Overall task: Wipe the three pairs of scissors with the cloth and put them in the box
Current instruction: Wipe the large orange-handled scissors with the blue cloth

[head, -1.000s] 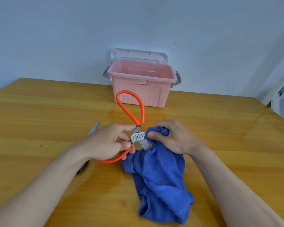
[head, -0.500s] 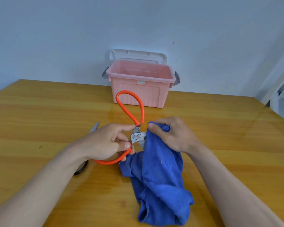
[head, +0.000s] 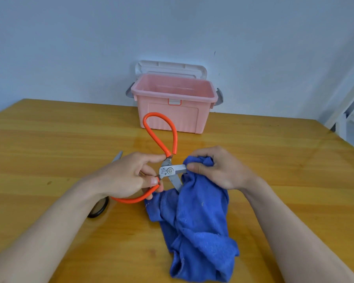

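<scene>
I see my left hand (head: 129, 176) gripping the orange-handled scissors (head: 169, 170), blades pointing right into the blue cloth (head: 194, 217) pinched by my right hand (head: 219, 168).

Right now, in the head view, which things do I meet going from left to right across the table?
Black-handled scissors → left hand → orange-handled scissors → right hand.

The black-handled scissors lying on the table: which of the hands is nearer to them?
Left. The left hand hovers right over the black-handled scissors, hiding their middle; the right hand is well off to their right.
</scene>
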A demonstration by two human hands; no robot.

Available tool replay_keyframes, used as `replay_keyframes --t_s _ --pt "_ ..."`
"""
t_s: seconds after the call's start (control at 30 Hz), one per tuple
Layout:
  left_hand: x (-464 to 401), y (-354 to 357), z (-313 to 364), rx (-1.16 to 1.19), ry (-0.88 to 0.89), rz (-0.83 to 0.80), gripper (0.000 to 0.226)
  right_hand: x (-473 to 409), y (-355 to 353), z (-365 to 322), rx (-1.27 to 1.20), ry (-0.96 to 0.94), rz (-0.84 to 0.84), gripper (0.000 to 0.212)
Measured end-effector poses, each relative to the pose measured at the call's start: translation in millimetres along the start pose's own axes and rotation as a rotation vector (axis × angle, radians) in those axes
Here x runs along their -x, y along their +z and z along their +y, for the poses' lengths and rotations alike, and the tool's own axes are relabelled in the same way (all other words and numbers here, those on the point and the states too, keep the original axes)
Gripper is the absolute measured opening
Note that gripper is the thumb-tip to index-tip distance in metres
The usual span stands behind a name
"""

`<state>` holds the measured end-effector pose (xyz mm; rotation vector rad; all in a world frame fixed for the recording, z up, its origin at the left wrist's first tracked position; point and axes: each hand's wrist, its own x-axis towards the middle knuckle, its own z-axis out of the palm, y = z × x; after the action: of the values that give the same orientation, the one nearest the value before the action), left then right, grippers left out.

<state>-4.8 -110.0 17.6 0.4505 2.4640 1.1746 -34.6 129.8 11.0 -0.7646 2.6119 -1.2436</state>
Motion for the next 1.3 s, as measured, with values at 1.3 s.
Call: replay_keyframes --t_s 1.3 --pt "2.3 -3.5 1.8 -0.009 -0.024 0.050 0.061 -3.8 10.8 10.2 -0.112 0.006 0.157 0.012"
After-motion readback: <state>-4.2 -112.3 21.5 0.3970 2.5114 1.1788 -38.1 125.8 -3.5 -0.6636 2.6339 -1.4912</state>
